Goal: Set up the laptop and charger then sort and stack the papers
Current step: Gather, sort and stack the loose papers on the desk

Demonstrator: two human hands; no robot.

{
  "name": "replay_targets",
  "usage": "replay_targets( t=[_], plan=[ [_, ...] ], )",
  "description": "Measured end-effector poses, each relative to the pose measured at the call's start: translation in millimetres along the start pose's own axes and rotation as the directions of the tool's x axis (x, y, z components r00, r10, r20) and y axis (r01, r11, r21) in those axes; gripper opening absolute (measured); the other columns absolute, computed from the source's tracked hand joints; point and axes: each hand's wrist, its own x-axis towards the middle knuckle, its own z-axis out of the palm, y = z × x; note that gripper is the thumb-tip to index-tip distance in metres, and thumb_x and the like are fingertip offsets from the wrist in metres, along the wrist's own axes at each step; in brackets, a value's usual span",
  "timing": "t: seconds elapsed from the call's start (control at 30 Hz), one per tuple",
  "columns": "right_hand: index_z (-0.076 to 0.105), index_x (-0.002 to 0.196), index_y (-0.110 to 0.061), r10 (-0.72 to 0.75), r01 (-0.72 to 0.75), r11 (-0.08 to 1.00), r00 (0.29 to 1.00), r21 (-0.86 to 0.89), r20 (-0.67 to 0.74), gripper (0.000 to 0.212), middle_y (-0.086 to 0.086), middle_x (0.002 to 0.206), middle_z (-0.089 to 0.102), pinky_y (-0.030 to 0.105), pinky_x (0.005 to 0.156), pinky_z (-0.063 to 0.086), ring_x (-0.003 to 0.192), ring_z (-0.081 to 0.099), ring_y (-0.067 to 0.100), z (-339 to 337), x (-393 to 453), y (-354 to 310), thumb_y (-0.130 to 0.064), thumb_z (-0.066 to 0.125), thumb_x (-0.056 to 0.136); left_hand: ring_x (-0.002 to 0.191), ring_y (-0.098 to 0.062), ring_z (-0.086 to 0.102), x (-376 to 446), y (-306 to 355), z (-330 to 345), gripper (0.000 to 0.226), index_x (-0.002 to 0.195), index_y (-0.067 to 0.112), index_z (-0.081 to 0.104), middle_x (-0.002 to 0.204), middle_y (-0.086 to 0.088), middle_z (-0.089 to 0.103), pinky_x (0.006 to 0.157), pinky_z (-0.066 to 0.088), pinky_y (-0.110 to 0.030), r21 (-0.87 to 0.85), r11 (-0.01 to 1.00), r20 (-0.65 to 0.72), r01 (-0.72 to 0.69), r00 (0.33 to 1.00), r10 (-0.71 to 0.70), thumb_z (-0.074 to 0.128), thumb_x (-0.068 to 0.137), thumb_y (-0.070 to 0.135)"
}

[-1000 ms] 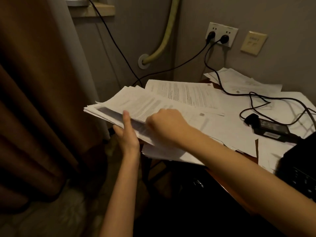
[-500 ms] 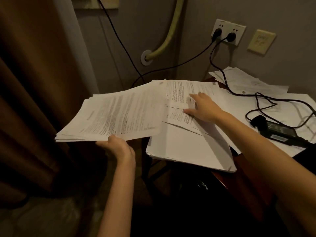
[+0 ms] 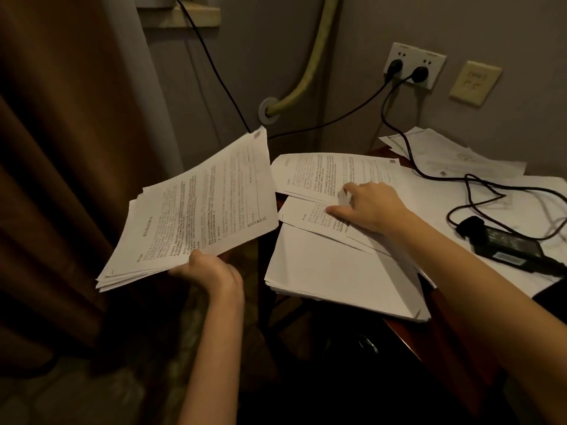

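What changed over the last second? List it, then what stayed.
The left hand lifted a sheaf of papers off the table pile, leftward. The right hand let go and now presses the printed sheets. Charger brick and plugs stayed put.

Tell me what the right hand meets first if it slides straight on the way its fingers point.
Probably more paper: the right hand points left across the printed sheets on the table; past their edge, possibly the held stack.
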Motion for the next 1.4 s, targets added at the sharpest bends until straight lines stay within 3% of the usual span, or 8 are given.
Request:
replay_targets(
  t=[0.2,0.43,0.67,0.8,0.9,1.0,1.17,1.4],
  plan=[
    [0.051,0.116,-0.021,0.068,-0.061,0.995,0.994,0.081,-0.084,0.080,0.007,0.107,0.058,0.046,0.088,0.046,0.095,0.055,0.026,-1.6,6.2,-42.7,-0.086,0.035,0.071,0.108,-0.010,0.051,2.7,1.7,-2.7,0.039,0.123,0.029,0.021,0.117,0.001,0.046,0.105,0.040,-0.037,-0.016,1.000,-0.031,-0.023,0.999,0.023,0.030,0.098,0.000],
    [0.053,0.111,-0.016,0.082,-0.075,0.995,0.991,0.066,-0.109,0.071,0.003,0.095,0.060,0.029,0.061,0.036,0.073,0.047,0.016,-5.5,10.4,-51.2,-0.078,0.037,0.080,0.096,-0.004,0.052,6.8,0.3,-9.2,0.047,0.143,0.020,0.015,0.110,0.006,0.046,0.096,0.041,-0.024,-0.042,0.999,-0.071,-0.029,0.997,0.026,0.028,0.101,0.004],
    [0.042,0.124,-0.010,-0.072,0.068,0.996,0.994,-0.057,-0.082,0.033,0.008,0.100,0.061,0.029,0.061,0.042,0.068,0.049,0.016,-5.9,8.9,-41.4,-0.021,0.052,0.095,0.099,-0.005,0.054,3.8,2.4,-11.4,0.048,0.137,0.022,0.020,0.109,0.007,0.047,0.097,0.043,-0.028,0.016,1.000,-0.028,-0.018,0.999,0.018,0.030,0.097,-0.003],
    [0.060,0.106,-0.008,0.208,-0.166,0.922,0.974,0.350,-0.085,0.016,0.009,0.097,0.062,0.025,0.069,0.051,0.085,0.060,0.020,-6.5,6.4,-14.8,-0.013,0.057,0.091,0.097,-0.006,0.057,-2.1,3.8,-7.4,0.051,0.140,0.019,0.019,0.108,0.007,0.050,0.076,0.053,-0.019,0.095,0.995,0.068,0.001,0.998,-0.007,0.029,0.096,-0.006],
    [0.068,0.101,-0.004,0.457,-0.261,0.560,0.889,0.786,-0.031,0.016,0.008,0.095,0.063,0.007,0.059,0.041,0.078,0.055,0.014,-17.2,0.8,8.4,-0.012,0.059,0.091,0.105,-0.010,0.057,-12.6,6.1,2.9,0.052,0.140,0.017,0.021,0.121,0.000,0.051,0.089,0.052,-0.028,0.169,0.986,0.218,-0.001,0.975,-0.036,0.028,0.096,-0.009],
    [0.068,0.093,-0.006,0.534,-0.233,0.646,0.818,0.727,-0.213,0.019,0.011,0.092,0.065,0.026,0.070,0.038,0.084,0.057,0.022,-38.3,-1.7,22.0,-0.021,0.056,0.094,0.116,-0.017,0.050,-22.4,5.0,10.8,0.053,0.144,0.010,0.018,0.135,-0.008,0.044,0.103,0.042,-0.035,0.268,0.963,0.346,-0.030,0.936,-0.068,0.026,0.096,-0.012],
    [0.068,0.110,-0.016,0.146,-0.040,0.974,0.862,0.221,-0.485,0.024,0.012,0.095,0.069,0.034,0.063,0.041,0.081,0.061,0.031,-81.4,-28.9,-26.9,-0.022,0.049,0.096,0.116,-0.021,0.049,-36.5,-4.5,8.7,0.052,0.149,0.008,0.010,0.143,-0.015,0.040,0.105,0.041,-0.041,0.480,0.873,0.436,-0.083,0.887,-0.155,0.027,0.101,-0.002],
    [0.066,0.101,-0.018,-0.274,0.275,0.961,0.947,-0.018,-0.169,0.027,0.004,0.086,0.066,0.028,0.061,0.041,0.081,0.064,0.023,-61.9,-77.2,-132.5,-0.035,0.055,0.084,0.107,-0.025,0.057,-36.7,6.5,14.2,0.040,0.137,0.008,0.033,0.126,-0.014,0.054,0.090,0.049,-0.044,0.374,0.922,0.377,0.094,0.893,-0.244,0.039,0.101,0.023]
  ],
)
